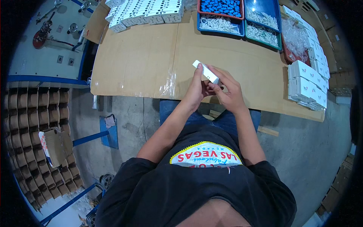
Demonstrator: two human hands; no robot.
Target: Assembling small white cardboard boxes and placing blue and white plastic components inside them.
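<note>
Both my hands hold a small white box (206,72) above the near edge of a cardboard-covered table (143,64). The box is tilted, its upper end pointing to the far left. My left hand (195,90) has its thumb along the box's left side, and its other fingers are partly hidden underneath. Curled round the right side and lower end is my right hand (229,90). Whether the box's end flap is open or closed I cannot make out.
Rows of white boxes (145,13) stand at the far left, with more stacked boxes (308,85) at the right. Far right are a tray of blue pieces (221,6), trays of white pieces (221,24) and a bin of clear plastic bags (295,39). A cardboard divider (34,125) lies left.
</note>
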